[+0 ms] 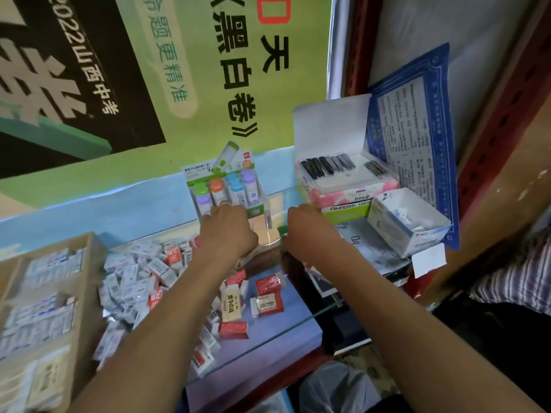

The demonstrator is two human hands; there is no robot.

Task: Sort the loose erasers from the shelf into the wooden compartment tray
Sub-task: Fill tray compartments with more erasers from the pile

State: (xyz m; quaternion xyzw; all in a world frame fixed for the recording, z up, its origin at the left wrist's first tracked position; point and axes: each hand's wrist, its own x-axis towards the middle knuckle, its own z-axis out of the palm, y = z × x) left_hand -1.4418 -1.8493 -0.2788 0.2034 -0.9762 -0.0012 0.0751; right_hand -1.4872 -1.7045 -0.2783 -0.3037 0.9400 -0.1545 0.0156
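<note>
So you're working off the wooden compartment tray (89, 242) sitting at the far left, and it's already holding rows of white-wrapped erasers in its slots. Just right of the tray, the big heap of loose erasers (134, 281) is spilling across the blue shelf (283, 317), mostly white sleeves with a few red ones mixed in, and further right of the tray a handful of red and cream ones (265, 296) are lying apart from the pile. Your left hand (226, 228) is reaching well past the tray toward the back, knuckles up, fingers curling down at the foot of the colourful correction-tape display box (226, 186); honestly I can't tell if it's gripping anything, the fingertips are hidden. Your right hand (307, 228) is sitting further right again, also curled over with the fingers out of sight, next to the stacked pink and green boxes (343, 195), so same deal, no telling what it's holding if anything. My read on handling: these erasers are looking light, small and blocky, firm enough not to squash, but the shiny plastic wrap is probably making them a bit slippery. I'd be pinching each one across the short sides of the sleeve, thumb against forefinger. Scooping a handful from the heap risks some skidding off the glass front edge (268, 344).
</note>
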